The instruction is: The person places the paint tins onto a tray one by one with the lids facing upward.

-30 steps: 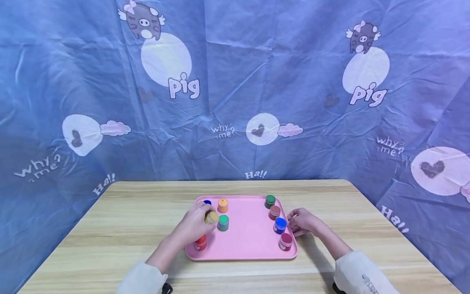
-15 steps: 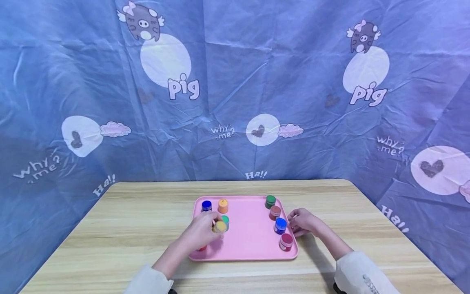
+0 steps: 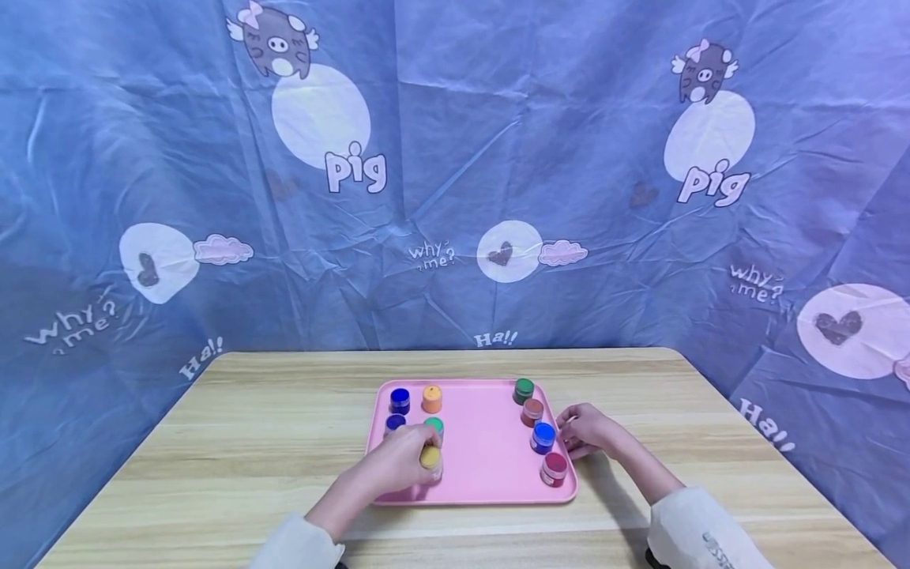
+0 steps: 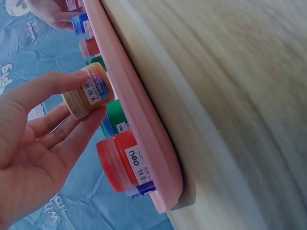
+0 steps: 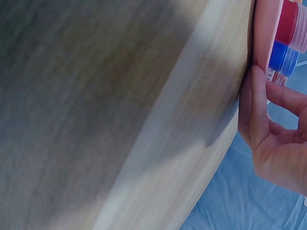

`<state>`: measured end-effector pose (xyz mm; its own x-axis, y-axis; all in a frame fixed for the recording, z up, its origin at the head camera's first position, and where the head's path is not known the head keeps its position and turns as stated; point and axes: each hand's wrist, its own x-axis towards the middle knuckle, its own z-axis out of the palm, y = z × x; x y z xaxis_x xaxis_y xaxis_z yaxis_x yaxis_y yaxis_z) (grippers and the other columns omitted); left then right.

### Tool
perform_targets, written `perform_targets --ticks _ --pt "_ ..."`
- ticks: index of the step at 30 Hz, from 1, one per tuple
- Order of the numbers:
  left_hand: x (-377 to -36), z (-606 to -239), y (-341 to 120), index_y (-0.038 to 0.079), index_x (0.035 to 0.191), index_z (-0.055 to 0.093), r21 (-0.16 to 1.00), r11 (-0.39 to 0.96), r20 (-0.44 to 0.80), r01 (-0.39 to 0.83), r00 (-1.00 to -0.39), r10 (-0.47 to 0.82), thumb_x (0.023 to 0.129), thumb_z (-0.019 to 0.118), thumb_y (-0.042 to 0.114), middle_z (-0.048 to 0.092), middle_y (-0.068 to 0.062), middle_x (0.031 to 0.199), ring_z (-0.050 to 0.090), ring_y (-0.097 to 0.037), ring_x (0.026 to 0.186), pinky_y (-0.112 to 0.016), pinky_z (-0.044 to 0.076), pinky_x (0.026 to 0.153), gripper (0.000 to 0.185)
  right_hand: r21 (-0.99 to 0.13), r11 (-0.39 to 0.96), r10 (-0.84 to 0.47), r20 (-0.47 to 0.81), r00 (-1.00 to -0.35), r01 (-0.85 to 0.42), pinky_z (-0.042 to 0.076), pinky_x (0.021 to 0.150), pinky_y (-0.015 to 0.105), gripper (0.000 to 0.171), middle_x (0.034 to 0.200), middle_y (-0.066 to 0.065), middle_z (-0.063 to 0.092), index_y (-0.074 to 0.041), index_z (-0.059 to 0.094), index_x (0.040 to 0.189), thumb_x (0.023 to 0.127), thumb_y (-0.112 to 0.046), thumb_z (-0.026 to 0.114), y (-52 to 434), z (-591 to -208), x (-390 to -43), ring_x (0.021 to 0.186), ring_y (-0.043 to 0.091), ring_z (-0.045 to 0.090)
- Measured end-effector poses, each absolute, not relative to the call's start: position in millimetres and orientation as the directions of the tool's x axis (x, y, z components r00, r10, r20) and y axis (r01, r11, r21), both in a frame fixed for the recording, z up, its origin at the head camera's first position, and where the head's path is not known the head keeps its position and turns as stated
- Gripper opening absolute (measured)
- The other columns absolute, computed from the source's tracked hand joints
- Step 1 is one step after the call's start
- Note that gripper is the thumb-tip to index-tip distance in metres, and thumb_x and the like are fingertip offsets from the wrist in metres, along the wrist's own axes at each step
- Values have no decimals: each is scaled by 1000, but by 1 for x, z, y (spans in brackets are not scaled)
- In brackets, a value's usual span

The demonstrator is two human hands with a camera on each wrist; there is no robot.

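Note:
Between thumb and fingertips, my left hand (image 3: pixel 400 460) holds a small paint jar (image 3: pixel 430 457) with a yellow lid, low over the front left of a pink tray (image 3: pixel 490 450). In the left wrist view this yellow jar (image 4: pixel 92 92) is tilted, its printed label showing. A red paint jar (image 4: pixel 120 160) stands on the tray beside that hand, hidden behind it in the head view. A light green jar (image 3: pixel 434 427) is just behind the held one. My right hand (image 3: pixel 588 429) touches the tray's right edge, its fingers (image 5: pixel 259 103) fairly straight against the outer wall.
At the tray's back left stand two dark blue jars (image 3: pixel 400 400) and an orange jar (image 3: pixel 432 398). Along the right side are a dark green jar (image 3: pixel 523 390), a brown jar (image 3: pixel 532 412), a blue jar (image 3: pixel 543 437) and a dark red jar (image 3: pixel 554 468). A wooden table (image 3: pixel 284 403) bears the tray.
My left hand has carried the yellow jar toward the tray's front and slightly right, uncovering the dark blue jars and covering the red one. The right hand stays at the tray's edge.

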<state>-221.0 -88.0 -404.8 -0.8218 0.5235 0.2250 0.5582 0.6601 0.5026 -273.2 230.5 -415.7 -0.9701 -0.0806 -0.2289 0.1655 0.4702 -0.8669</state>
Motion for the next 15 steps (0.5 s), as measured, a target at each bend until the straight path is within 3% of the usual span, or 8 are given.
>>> perform_targets --ticks 4,15 --pt "-219 -405 -87 4 92 62 473 675 213 567 -817 536 64 79 7 61 0 87 57 -15 82 -26 49 75 32 -865 475 -82 -226 -971 161 55 56 34 18 67 11 54 11 50 95 77 13 50 230 -416 -273 55 17 55" --pt "-217 -409 -86 7 89 62 438 680 195 588 -801 566 63 78 2 59 3 86 55 -11 82 -25 49 75 31 -866 473 -91 -231 -969 162 55 57 35 18 67 11 53 11 49 95 77 13 49 230 -414 -272 55 17 55"
